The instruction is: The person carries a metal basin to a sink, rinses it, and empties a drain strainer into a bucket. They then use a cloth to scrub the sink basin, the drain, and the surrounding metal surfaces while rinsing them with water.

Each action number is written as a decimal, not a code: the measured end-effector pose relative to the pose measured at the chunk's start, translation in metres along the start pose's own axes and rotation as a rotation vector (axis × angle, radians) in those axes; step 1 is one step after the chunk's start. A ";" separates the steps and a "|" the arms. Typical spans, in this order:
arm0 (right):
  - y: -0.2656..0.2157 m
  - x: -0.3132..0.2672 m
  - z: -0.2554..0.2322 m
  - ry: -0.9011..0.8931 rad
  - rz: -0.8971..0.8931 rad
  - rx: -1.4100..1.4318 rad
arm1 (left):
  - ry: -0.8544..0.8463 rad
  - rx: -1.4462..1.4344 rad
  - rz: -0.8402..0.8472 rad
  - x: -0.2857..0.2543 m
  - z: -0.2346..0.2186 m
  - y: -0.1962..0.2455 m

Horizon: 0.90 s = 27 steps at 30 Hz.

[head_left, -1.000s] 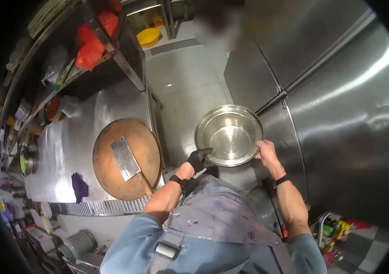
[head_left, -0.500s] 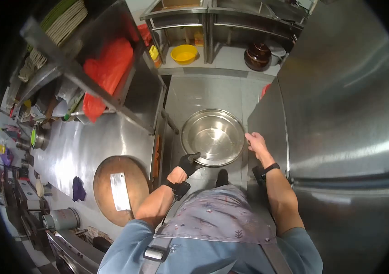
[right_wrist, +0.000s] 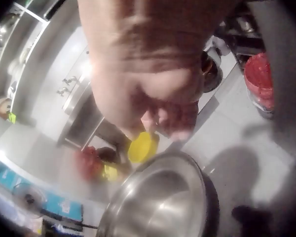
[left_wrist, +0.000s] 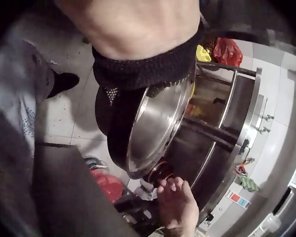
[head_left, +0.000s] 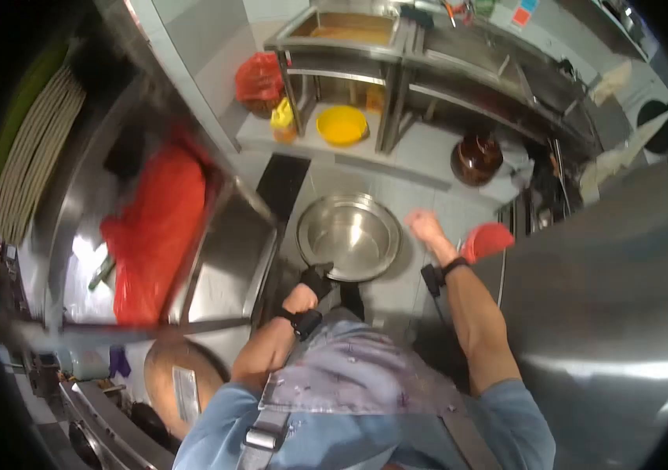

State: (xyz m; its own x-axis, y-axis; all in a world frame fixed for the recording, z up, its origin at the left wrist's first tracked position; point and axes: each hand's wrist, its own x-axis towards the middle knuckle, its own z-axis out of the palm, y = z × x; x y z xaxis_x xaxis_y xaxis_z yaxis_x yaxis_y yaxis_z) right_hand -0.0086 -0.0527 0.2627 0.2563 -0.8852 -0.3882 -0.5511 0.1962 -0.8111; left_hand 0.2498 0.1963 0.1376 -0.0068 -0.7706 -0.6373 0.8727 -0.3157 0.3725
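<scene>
Right hand (head_left: 426,227) has let go of bowl (head_left: 349,236) | grip loose, empty | gloved left hand (head_left: 316,280) grips near rim

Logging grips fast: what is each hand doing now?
Left hand, black-gloved: grips the rim of the large round steel basin.
Right hand: bare, off the basin, fingers loose, holding nothing.

Commercial kitchen; stainless steel prep counter (head_left: 224,258) and steel shelving racks (head_left: 396,70) along the tiled floor (head_left: 396,188); round wooden chopping block (head_left: 163,384) with cleaver (head_left: 186,393); large steel fridge door (head_left: 608,313); person wears an apron (head_left: 349,376).
</scene>
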 end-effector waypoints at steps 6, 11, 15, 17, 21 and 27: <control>-0.084 0.117 -0.040 -0.256 0.021 0.039 | -0.025 0.563 0.217 0.064 0.082 0.097; -0.151 0.191 -0.044 -0.234 -0.130 -0.092 | 0.198 1.538 0.649 0.099 0.103 0.149; -0.187 0.270 -0.013 -0.462 -0.150 -0.061 | 0.228 1.450 0.569 0.134 0.105 0.176; -0.206 0.321 0.007 -0.609 -0.231 -0.091 | 0.330 1.479 0.703 0.123 0.119 0.202; -0.267 0.402 0.050 -0.726 -0.083 -0.245 | 0.489 1.303 0.738 0.137 0.122 0.247; -0.341 0.508 0.122 -0.856 -0.244 -0.420 | 0.516 0.047 0.501 0.163 0.080 0.281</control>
State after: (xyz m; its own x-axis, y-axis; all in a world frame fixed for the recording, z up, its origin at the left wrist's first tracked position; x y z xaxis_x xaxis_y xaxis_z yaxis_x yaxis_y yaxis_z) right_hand 0.4064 -0.5174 0.2885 0.7977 -0.2442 -0.5514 -0.6018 -0.2640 -0.7538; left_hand 0.4547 -0.0626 0.1923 0.6307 -0.4732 -0.6150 0.6882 -0.0251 0.7251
